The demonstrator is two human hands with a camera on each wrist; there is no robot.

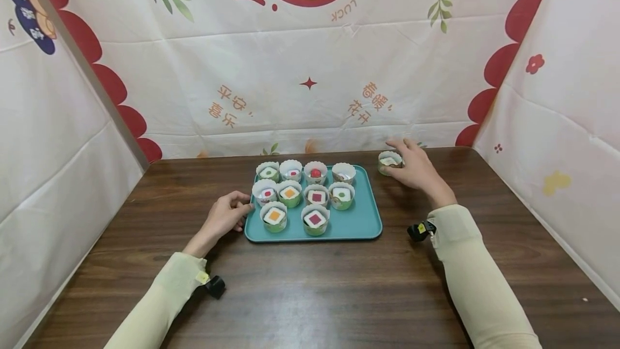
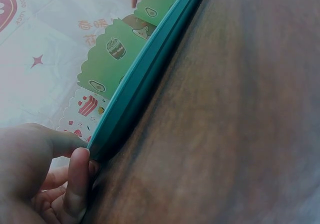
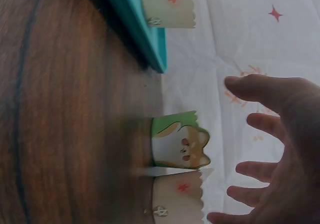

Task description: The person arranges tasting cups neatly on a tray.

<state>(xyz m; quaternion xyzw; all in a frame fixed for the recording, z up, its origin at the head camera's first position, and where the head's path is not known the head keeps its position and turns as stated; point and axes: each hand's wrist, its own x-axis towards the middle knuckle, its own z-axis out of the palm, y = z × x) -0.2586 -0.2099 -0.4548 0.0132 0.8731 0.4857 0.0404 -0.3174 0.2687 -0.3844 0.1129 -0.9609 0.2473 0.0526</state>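
My left hand (image 1: 229, 213) holds the left edge of a teal tray (image 1: 356, 222), thumb and finger at the rim in the left wrist view. On the tray stand several scalloped paper baking cups (image 1: 316, 229) in rows, most holding a white square piece with a coloured centre. My right hand (image 1: 415, 168) is beside a paper cup (image 1: 389, 169) on the table, right of the tray's back corner. In the right wrist view its fingers are spread above a green dog-print cup (image 3: 180, 146) and a beige cup (image 3: 177, 199), apart from both.
A dark wooden table (image 1: 271, 290) carries the tray near its back edge. A printed white cloth (image 1: 300, 58) hangs behind it, and further white cloth walls (image 1: 557, 106) stand at both sides. Black wrist cameras (image 1: 215, 286) are strapped on both sleeves.
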